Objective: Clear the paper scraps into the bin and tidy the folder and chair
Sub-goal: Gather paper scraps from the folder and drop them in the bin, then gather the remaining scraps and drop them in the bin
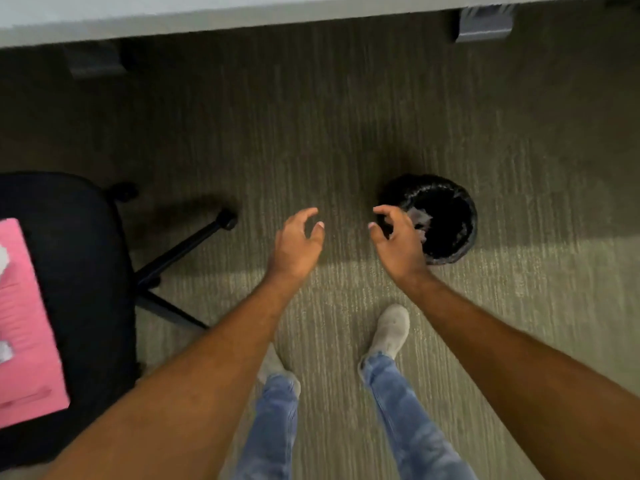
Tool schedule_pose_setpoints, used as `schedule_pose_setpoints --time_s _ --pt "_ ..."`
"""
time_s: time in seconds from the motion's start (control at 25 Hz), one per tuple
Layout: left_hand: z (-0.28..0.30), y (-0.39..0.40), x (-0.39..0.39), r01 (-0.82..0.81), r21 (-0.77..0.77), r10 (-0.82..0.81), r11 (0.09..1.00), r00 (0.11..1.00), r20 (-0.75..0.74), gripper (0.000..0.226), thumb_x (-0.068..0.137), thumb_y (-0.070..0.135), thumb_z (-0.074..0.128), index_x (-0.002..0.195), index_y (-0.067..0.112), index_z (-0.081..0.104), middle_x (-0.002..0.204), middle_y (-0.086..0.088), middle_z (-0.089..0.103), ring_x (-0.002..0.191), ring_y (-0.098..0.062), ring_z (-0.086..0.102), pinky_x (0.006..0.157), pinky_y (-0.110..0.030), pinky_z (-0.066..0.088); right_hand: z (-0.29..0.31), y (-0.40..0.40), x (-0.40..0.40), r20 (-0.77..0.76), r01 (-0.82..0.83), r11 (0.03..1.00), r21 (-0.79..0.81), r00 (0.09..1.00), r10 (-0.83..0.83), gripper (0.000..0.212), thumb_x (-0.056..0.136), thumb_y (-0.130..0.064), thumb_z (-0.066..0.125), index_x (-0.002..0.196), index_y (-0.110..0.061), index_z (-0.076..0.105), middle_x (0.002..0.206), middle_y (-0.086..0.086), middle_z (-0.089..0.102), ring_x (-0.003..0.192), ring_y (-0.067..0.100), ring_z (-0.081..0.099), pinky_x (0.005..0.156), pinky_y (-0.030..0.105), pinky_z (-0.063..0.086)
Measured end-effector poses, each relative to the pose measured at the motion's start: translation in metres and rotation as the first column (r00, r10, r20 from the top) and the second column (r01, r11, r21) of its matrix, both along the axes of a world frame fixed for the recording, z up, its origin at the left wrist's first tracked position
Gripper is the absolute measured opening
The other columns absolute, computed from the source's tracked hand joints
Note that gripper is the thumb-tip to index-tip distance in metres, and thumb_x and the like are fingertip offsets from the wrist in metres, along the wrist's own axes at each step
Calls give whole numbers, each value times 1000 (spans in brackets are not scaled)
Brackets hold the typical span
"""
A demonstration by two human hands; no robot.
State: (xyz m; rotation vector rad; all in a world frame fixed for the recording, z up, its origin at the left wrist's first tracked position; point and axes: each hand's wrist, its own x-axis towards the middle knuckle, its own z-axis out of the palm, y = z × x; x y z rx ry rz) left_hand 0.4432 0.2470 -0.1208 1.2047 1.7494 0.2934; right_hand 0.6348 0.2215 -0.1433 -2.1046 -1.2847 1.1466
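Observation:
A round black bin (pixel 460 202) with a dark liner stands on the carpet right of centre, with pale paper scraps (pixel 420 218) inside it. My right hand (pixel 398 244) hovers at the bin's left rim, fingers apart, holding nothing. My left hand (pixel 298 242) hangs open over bare carpet to the left of it. A black office chair (pixel 79 244) stands at the left edge. A pink folder (pixel 27 327) lies on its seat, with white paper scraps (pixel 4 351) on top.
A grey table edge (pixel 207 19) runs across the top, with dark table feet (pixel 485 26) under it. The chair's wheeled legs (pixel 194 240) reach toward the middle. My feet in pale shoes (pixel 391 330) stand on the carpet below the hands.

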Motion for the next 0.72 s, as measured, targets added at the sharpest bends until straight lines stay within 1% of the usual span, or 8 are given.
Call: schedule_pose_setpoints --time_s 0.08,0.2,0.24,0.32,0.44,0.52,0.64,0.72 --pt "20 -13 -54 -67 42 67 997 998 -8 39 101 32 57 139 26 59 141 -2 61 125 -19 59 108 -42 48 21 0 -52 0 -107 994 31 994 107 31 100 -19 64 131 -16 62 131 5 60 119 18 58 104 32 44" --pt "39 -36 -128 -136 84 138 987 990 -22 39 100 27 58 139 22 59 142 -3 60 129 -21 58 112 -42 45 41 -5 -127 -21 -186 981 58 982 188 32 99 -18 66 130 -18 64 130 1 60 103 5 55 94 22 40" --pt "47 -41 -150 -163 97 167 982 985 -33 39 100 26 58 139 22 60 143 -2 60 129 -20 58 112 -40 44 47 -6 -150 -37 -206 977 58 977 208 32 99 -19 66 131 -20 63 131 0 60 105 5 54 95 22 41" --pt "62 -56 -200 -220 133 229 966 972 -56 39 99 25 59 138 23 60 142 -1 61 128 -19 58 112 -37 44 58 -8 -202 -51 -252 965 69 965 256 32 99 -19 66 131 -20 64 133 -1 59 116 12 57 100 29 44" --pt "79 -89 -269 -299 178 314 937 947 -63 38 97 19 62 135 17 63 138 -3 64 126 -21 59 111 -37 44 74 -12 -274 -82 -309 946 99 945 317 34 97 -14 69 130 -16 65 129 2 59 117 20 60 101 36 49" --pt "86 -114 -319 -364 202 386 909 919 -78 38 97 16 62 134 15 63 137 -4 64 126 -20 59 111 -36 44 83 -15 -325 -119 -364 925 107 919 375 35 96 -12 70 130 -15 65 127 -1 57 118 19 59 105 44 50" --pt "89 -146 -382 -469 216 501 857 855 -131 38 99 22 59 137 23 59 139 3 60 128 -14 54 106 -27 41 93 -21 -392 -166 -432 895 114 880 446 36 95 -11 71 130 -16 65 128 -4 56 125 16 56 110 50 47" --pt "86 -164 -418 -542 247 588 803 787 -187 39 99 27 59 138 28 55 141 6 55 129 -13 50 103 -29 43 94 -25 -435 -180 -492 860 134 842 509 37 93 -11 72 129 -16 65 129 -5 56 125 16 56 109 52 48"
